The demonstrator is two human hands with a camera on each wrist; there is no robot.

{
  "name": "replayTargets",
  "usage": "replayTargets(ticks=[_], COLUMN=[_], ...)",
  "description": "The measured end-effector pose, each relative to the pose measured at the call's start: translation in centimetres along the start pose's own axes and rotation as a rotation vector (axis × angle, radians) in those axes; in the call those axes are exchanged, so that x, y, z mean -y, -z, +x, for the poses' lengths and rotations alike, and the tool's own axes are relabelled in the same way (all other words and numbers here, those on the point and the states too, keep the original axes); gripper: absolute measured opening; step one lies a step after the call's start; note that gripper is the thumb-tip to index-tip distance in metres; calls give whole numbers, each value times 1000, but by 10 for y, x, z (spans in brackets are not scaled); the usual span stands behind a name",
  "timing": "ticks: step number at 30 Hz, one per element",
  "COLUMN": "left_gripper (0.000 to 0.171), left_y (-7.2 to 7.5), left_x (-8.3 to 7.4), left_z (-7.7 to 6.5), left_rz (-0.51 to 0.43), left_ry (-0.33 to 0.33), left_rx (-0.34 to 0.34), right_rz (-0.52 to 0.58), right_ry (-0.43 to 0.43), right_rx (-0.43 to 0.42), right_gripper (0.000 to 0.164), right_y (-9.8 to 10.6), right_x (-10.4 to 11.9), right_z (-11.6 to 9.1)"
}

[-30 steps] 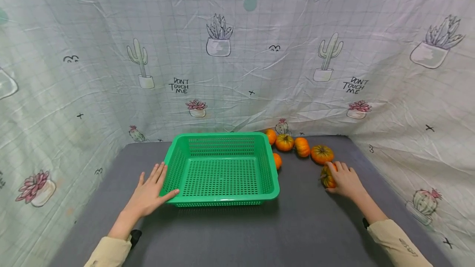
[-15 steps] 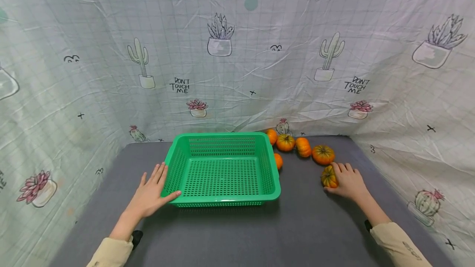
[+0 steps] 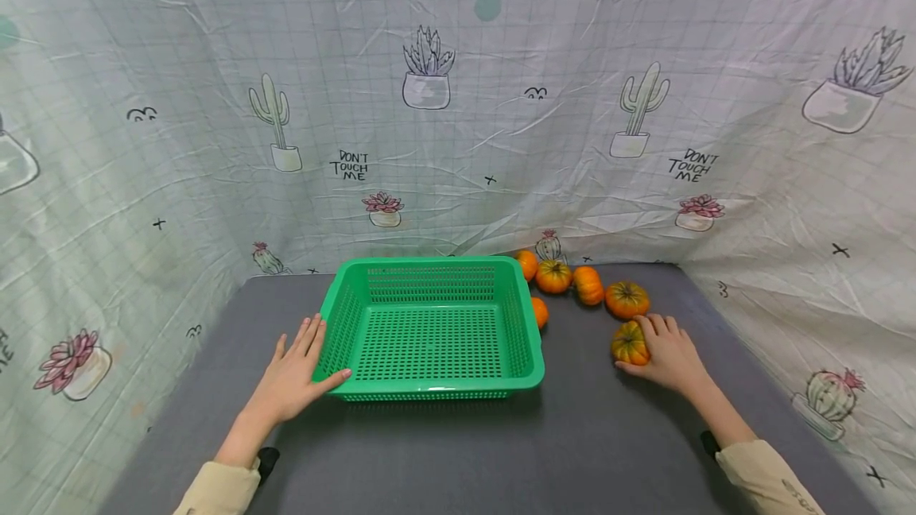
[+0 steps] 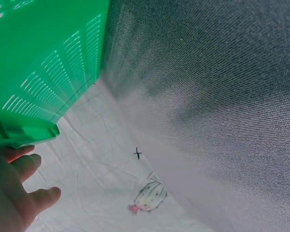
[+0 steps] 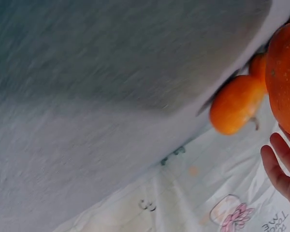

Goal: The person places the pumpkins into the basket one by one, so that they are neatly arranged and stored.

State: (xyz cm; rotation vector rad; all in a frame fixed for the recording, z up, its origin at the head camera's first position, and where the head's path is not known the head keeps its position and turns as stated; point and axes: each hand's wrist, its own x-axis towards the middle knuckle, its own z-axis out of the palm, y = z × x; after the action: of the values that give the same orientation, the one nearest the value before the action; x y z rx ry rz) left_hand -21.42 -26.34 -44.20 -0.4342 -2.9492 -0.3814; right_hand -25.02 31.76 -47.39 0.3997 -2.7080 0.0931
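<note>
A green plastic basket (image 3: 429, 384) with slotted walls stands mid-table, its inside bare. My left hand (image 3: 289, 380) lies at its left side, fingers stretched along the rim and thumb over the near left corner. In the left wrist view, fingertips (image 4: 26, 166) show right at the basket's rim (image 4: 26, 137). At the right, my right hand (image 3: 669, 352) grips a small orange-and-green ribbed pumpkin (image 3: 630, 344), thumb on the near side and fingers on the far side. The right wrist view shows part of this pumpkin (image 5: 287, 79) above the fingers (image 5: 278, 166).
Several more small pumpkins sit behind: one (image 3: 627, 300) just beyond the right hand, others (image 3: 588, 286) (image 3: 554, 276) along the back. Two orange ones (image 3: 526, 264) (image 3: 540, 312) are partly hidden by the basket's right side. A cactus-print cloth (image 3: 458, 205) encloses the grey table (image 3: 458, 459).
The held pumpkin and my right hand have shifted slightly left relative to the pumpkins behind. My left hand and the basket keep their places; the whole head view has drifted a little.
</note>
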Motion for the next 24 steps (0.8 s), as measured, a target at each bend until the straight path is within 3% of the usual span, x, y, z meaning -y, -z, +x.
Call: replayTargets(ticks=[24], left_gripper=[93], left_y=[-1], left_x=[-1], left_z=[-2], left_rz=[-12], left_ry=[8], left_rx=[-11], right_rz=[251], right_ry=[112], right_rx=[-179], right_gripper=[67], right_y=[22], right_x=[73], right_z=[34])
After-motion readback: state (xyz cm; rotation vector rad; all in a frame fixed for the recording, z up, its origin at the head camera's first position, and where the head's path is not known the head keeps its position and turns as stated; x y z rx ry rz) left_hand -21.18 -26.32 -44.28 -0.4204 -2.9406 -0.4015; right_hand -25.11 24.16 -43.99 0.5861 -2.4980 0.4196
